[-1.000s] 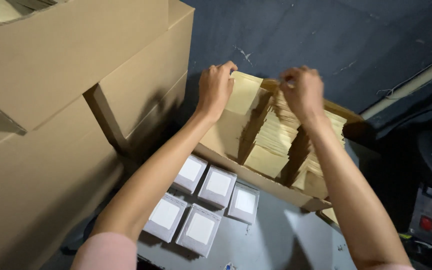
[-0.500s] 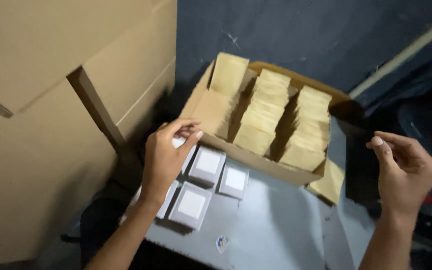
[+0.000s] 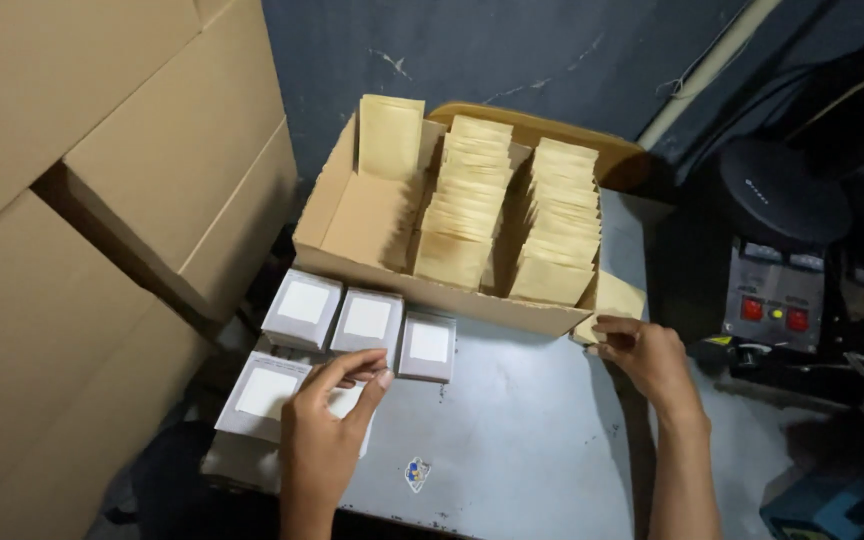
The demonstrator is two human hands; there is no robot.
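1. Standing at the far left, large brown cardboard cartons (image 3: 102, 200) are stacked against the dark wall and fill that side of the view.
2. Five small grey boxes with white tops sit on the grey desk (image 3: 522, 440): a back row of three (image 3: 367, 320) just in front of the open carton, and a front row nearer the person, of which the left box (image 3: 264, 395) shows clearly.
3. The left hand (image 3: 327, 430) lies over the second front-row box (image 3: 350, 402), covering most of it; the fingers are curled and the fingertips press on its top, gripping it loosely rather than lifting it.
4. A small round sticker (image 3: 416, 473) lies on the desk just right of the left wrist.
5. Behind the small boxes stands an open cardboard carton (image 3: 432, 285) holding upright rows of tan paper pouches (image 3: 462, 215); the leftmost row is nearly used up, with one pouch leaning against the back wall.
6. The right hand (image 3: 647, 355) rests at the carton's right front corner, fingers bent and pinching the edge of a tan pouch (image 3: 614, 300) that lies outside the carton, touching its corner.
7. To the right, well apart from the boxes, a dark machine (image 3: 777, 290) with red buttons and a round black top stands beside the desk.
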